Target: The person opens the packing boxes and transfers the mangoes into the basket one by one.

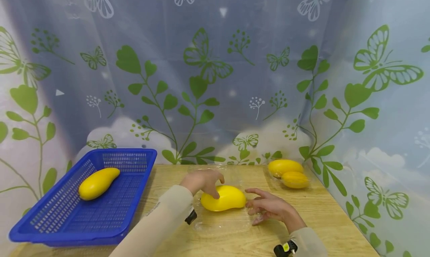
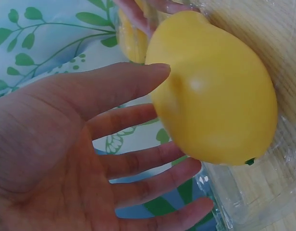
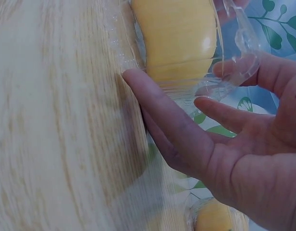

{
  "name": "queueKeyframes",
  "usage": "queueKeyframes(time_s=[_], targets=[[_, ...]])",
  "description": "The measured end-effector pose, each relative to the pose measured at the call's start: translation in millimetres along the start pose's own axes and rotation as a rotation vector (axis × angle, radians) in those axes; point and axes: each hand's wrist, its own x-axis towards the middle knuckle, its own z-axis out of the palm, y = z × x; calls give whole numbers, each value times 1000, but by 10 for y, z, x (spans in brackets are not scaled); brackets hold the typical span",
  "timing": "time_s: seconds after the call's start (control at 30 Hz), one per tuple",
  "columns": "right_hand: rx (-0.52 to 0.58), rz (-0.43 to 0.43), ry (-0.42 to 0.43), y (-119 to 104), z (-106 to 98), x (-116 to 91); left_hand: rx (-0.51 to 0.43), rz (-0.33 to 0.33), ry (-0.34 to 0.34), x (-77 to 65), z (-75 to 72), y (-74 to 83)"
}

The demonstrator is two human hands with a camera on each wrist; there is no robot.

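A smooth yellow mango (image 1: 224, 198) lies in a clear plastic clamshell box (image 1: 218, 225) on the table. My left hand (image 1: 203, 181) reaches over it from the left. Its thumb touches the mango's skin, while the other fingers are spread out along the far side, as the left wrist view shows; some fingertips are hidden behind the fruit. On the right, my right hand (image 3: 225, 130) holds the box's thin plastic edge (image 3: 249, 43) between its fingers, close to the mango's end. The exact contact is partly hidden by reflections in the plastic.
At the left stands a blue perforated basket (image 1: 132, 212) with one mango (image 1: 99, 183) in it. Two more mangoes (image 1: 285, 168) sit in clear plastic at the back right. A patterned curtain (image 1: 215, 62) rises behind the wooden table (image 1: 322, 212).
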Motion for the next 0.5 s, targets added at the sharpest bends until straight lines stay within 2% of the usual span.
queueKeyframes(time_s=[0.27,0.5], targets=[[-5,2,5,-15,12,-10,53,-1,7,30,53,89],[-3,5,1,-15,18,-10,88,-36,-1,-5,59,165]])
